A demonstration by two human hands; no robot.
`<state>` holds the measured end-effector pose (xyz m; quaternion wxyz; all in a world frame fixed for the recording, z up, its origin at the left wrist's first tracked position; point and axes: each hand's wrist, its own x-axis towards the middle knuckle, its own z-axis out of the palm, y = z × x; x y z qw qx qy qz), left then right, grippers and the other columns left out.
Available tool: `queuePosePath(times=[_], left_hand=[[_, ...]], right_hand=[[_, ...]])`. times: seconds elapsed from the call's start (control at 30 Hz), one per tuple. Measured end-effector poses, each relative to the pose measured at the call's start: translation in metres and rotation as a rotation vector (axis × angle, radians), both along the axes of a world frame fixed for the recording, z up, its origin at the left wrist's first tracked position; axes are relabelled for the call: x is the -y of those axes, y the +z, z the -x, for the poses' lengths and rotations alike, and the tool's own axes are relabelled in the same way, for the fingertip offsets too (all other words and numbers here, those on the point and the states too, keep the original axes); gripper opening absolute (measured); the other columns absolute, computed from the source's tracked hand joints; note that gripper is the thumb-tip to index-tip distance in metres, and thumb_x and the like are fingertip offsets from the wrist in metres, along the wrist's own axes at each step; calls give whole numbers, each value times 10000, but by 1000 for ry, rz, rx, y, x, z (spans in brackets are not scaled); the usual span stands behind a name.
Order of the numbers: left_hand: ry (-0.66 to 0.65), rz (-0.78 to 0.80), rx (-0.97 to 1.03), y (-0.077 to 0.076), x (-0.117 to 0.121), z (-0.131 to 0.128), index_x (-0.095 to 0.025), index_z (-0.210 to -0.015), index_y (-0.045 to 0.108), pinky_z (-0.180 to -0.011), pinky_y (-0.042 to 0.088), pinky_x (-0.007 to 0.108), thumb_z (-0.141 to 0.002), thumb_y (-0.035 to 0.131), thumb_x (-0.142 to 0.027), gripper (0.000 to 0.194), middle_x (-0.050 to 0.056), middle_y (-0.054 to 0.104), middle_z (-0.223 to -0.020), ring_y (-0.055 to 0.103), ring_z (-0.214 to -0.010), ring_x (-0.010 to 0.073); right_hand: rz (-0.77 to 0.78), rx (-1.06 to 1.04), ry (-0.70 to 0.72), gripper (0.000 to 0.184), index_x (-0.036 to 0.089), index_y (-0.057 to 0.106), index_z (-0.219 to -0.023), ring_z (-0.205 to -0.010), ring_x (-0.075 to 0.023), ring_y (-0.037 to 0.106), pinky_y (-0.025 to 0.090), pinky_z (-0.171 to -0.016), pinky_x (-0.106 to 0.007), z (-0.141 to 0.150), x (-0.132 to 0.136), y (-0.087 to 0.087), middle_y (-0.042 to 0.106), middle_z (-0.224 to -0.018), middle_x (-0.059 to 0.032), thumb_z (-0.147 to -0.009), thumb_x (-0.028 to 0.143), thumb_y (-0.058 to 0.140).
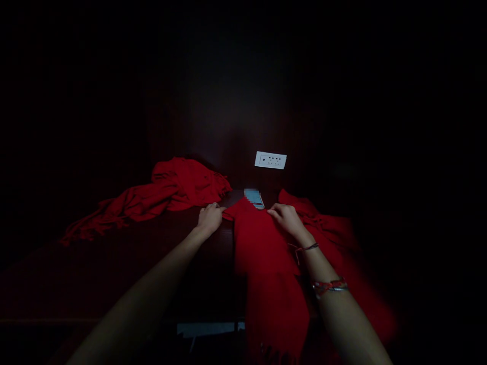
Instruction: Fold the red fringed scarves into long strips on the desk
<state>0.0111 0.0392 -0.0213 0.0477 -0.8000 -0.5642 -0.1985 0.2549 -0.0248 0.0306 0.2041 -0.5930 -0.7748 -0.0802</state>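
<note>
Head view: the red scarf (262,243) runs lengthwise from the frame's centre to its bottom edge, its far end between your left hand (211,217) and right hand (286,218), both pinching it, neither clearly nearer.

Dim, very dim it was, the corners sunk into black! A weak pool of light caught the middle, greying the wall (236,91), and the white socket plate (270,160) stood out brightest! Blocky pixels broke up the phone (255,198); the rightmost red cloth (353,261) blurred towards its lower end!
</note>
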Motion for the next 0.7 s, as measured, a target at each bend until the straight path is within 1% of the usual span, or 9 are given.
queuePosePath(times=[0.1, 0.17, 0.23, 0.3, 0.37, 0.43, 0.5, 0.6, 0.7], left_hand=[[49, 35, 10, -2, -2, 3, -234, -1050, 545, -754, 394, 383, -769, 293, -182, 381, 97, 502, -1007, 459, -933, 251], [44, 54, 33, -4, -5, 4, -229, -1107, 499, -774, 394, 376, -755, 322, -181, 397, 97, 477, -1045, 445, -957, 249], [-4, 45, 86, -3, -4, 1, -214, -1166, 438, -826, 373, 351, -736, 357, -171, 439, 92, 440, -1092, 420, -996, 232], [-108, 2, 170, 1, 1, -7, -176, -1170, 429, -881, 334, 317, -748, 358, -189, 428, 90, 425, -1104, 402, -1021, 207], [-275, -24, 238, 8, 10, -18, -162, -1149, 443, -918, 296, 292, -792, 321, -265, 391, 78, 432, -1109, 395, -1035, 182], [-440, 23, 252, 11, 20, -30, -176, -1169, 414, -940, 266, 285, -804, 312, -362, 422, 60, 423, -1148, 375, -1067, 175], [-513, 116, 216, 10, 27, -38, -185, -1217, 346, -953, 240, 296, -784, 350, -415, 490, 61, 386, -1205, 333, -1113, 188], [-491, 190, 179, 4, 30, -42, -177, -1260, 265, -960, 213, 319, -783, 353, -426, 545, 87, 330, -1251, 289, -1152, 206], [-456, 207, 192, 0, 29, -39, -182, -1280, 213, -957, 209, 334, -801, 300, -444, 554, 97, 311, -1263, 285, -1160, 213]], right_hand=[[-92, 24, -128, 294, 166, 544, -849, -796, -145, 525, 338, -671, -208, -2, -2, -3, 590, -862, -68, -842, 340, 308], [-78, 71, -193, 293, 172, 534, -867, -807, -148, 520, 336, -665, -211, 0, -5, -10, 579, -885, -72, -846, 338, 293], [-50, 124, -217, 288, 181, 523, -878, -799, -150, 520, 336, -648, -217, 4, -9, -16, 571, -893, -70, -848, 339, 284], [-56, 159, -224, 294, 184, 508, -893, -788, -154, 520, 336, -638, -226, 8, -11, -18, 563, -896, -70, -852, 341, 263], [-82, 173, -228, 315, 179, 491, -912, -803, -159, 514, 334, -656, -235, 12, -11, -18, 553, -909, -78, -861, 339, 224], [-94, 180, -227, 340, 173, 474, -940, -835, -163, 505, 328, -689, -244, 14, -10, -18, 541, -933, -93, -869, 332, 182], [-89, 188, -230, 352, 169, 456, -968, -857, -166, 500, 325, -708, -253, 15, -8, -19, 533, -956, -104, -872, 326, 156], [-46, 242, -220, 334, 176, 437, -993, -837, -169, 519, 340, -676, -255, 14, -10, -19, 539, -960, -102, -872, 324, 162], [-12, 353, -164, 320, 177, 431, -1000, -781, -177, 546, 353, -610, -253, 12, -20, -8, 560, -923, -92, -869, 333, 184]])
